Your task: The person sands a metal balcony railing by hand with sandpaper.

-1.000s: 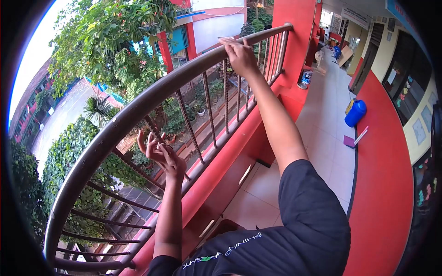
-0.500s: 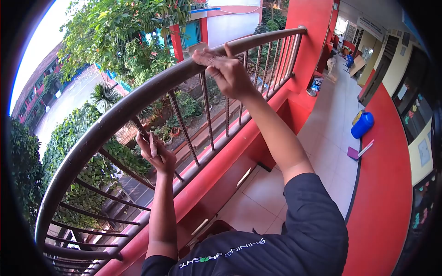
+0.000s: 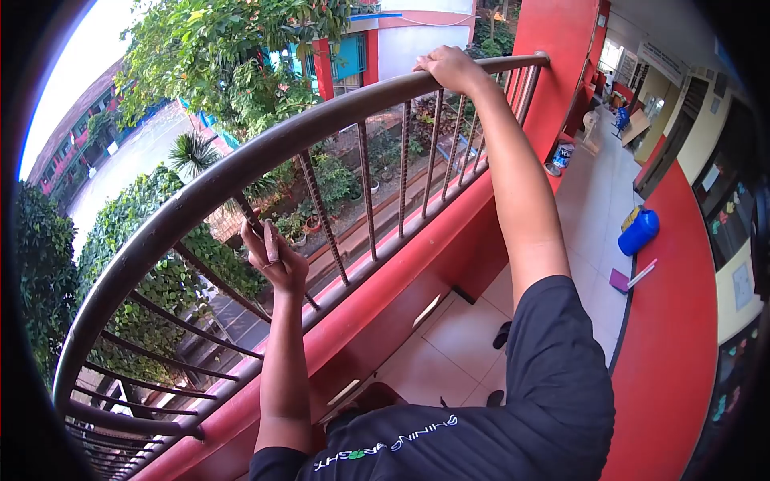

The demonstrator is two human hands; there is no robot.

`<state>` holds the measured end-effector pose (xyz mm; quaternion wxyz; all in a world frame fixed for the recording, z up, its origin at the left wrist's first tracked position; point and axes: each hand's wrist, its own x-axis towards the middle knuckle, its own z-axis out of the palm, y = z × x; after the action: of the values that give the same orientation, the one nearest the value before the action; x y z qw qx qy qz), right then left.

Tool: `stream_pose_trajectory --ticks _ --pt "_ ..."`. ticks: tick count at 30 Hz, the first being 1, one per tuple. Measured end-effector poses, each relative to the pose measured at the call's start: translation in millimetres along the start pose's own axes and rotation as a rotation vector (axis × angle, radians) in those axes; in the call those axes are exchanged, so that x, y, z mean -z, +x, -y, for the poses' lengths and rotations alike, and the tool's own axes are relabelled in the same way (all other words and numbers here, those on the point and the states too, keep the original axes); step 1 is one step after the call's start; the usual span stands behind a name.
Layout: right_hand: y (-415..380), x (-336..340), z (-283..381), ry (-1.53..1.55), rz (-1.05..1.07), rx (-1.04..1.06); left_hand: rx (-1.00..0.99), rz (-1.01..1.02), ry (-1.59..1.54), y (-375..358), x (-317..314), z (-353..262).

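A: What's different from half a second ago?

B: The right hand (image 3: pixel 454 70). It was lower along the dark metal handrail (image 3: pixel 265 156), fingers splayed; it now sits farther up, top centre of the frame, on the stretch nearer the red pillar (image 3: pixel 553 32).

A: Are its fingers apart?

B: No, drawn together and clasped over the top of the rail. I can't see whether anything lies under the palm.

A: And the left hand (image 3: pixel 282 268)?

B: Hardly moved since then. It's left of centre, fingers bent at a ribbed baluster (image 3: pixel 247 210), with fingers to either side of the bar. Whether it truly grips, I can't tell.

A: Where does the handrail run?

B: From the lower left of the frame, curving up across the middle to the pillar at upper right.

A: So what does the shift mean for the work?

B: My reading: the right hand does the travelling, back and forth along the rail, and is now on its upper stretch. The left looks more like a steadying point. The curve at lower left has neither hand on it.
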<state>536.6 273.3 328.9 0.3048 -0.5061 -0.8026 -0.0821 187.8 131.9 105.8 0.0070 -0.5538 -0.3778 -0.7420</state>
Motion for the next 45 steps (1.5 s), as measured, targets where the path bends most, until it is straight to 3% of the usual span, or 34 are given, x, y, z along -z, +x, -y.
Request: stream_pose_trajectory --ticks 2,4,6,8,10,11,14,15,16,18,19,21,22,24,26,28,30,34,41,43,44,45 --pt "-10.4 5.8 72.0 0.193 0.186 0.219 0.001 -0.01 0.014 0.1 -0.7 -3.7" --pt "4.7 11.9 54.0 0.166 0.212 0.262 0.014 -0.015 0.036 -1.5 -0.8 -1.1" --pt "23.4 9.8 -12.6 -0.294 0.182 -0.04 -0.006 0.001 0.046 -3.1 1.0 5.8" --pt "13.1 21.9 5.0 -0.13 0.233 -0.11 -0.031 0.023 0.075 -1.9 4.3 7.1" --pt "7.1 12.6 44.4 -0.089 0.252 0.052 -0.019 0.035 0.032 -3.7 2.8 7.8" --pt "-10.2 16.7 83.5 0.104 0.229 0.177 -0.013 0.029 0.011 -4.0 2.2 8.8" --pt "3.9 18.5 63.2 0.057 0.267 0.236 -0.043 0.063 0.036 -2.9 4.9 7.4" --pt "19.3 7.9 20.1 -0.184 0.254 0.031 -0.029 0.074 0.038 -1.4 7.1 1.2" --pt "16.6 10.1 10.5 -0.237 0.205 -0.198 -0.031 0.072 0.033 -1.0 5.3 -0.8" --pt "17.5 9.2 7.2 -0.315 0.214 -0.135 0.016 0.067 -0.011 -1.7 6.9 -2.4" --pt "13.1 11.3 31.6 -0.127 0.261 -0.036 -0.104 0.084 0.012 -3.3 6.5 8.3" --pt "-14.7 15.8 106.0 0.232 0.275 0.224 -0.127 0.089 0.02 -0.7 7.4 9.4" --pt "-6.5 17.0 98.6 0.231 0.276 0.228 -0.146 0.1 0.03 -0.2 7.9 9.7" --pt "6.2 18.5 52.8 0.2 0.33 0.035 -0.09 0.134 -0.003 -1.5 9.8 8.0" --pt "7.9 22.4 -6.3 0.061 0.214 -0.148 -0.063 0.134 -0.034 -0.9 9.6 7.9" --pt "-14.9 12.9 -24.2 0.989 -0.197 -0.457 -0.104 0.117 -0.05 -1.0 8.6 10.8" --pt "-42.4 16.8 -17.1 1.336 -0.259 -0.41 -0.148 0.099 -0.064 -0.7 6.5 10.8" --pt "-67.5 5.7 6.4 1.47 -0.456 -0.416 -0.094 0.13 -0.092 1.1 8.5 6.9" --pt "-67.9 3.0 31.8 1.275 -0.483 -0.42 -0.127 0.107 -0.125 4.2 7.2 8.3" --pt "-62.6 -2.0 36.0 0.906 -0.521 -0.417 -0.093 0.128 -0.147 5.3 10.3 3.0" --pt "-60.1 -4.3 36.2 0.905 -0.517 -0.415 -0.091 0.124 -0.146 5.1 10.3 3.7" --pt "-58.5 -8.3 30.4 0.585 -0.461 -0.278 -0.107 0.114 -0.154 4.9 9.5 5.6"
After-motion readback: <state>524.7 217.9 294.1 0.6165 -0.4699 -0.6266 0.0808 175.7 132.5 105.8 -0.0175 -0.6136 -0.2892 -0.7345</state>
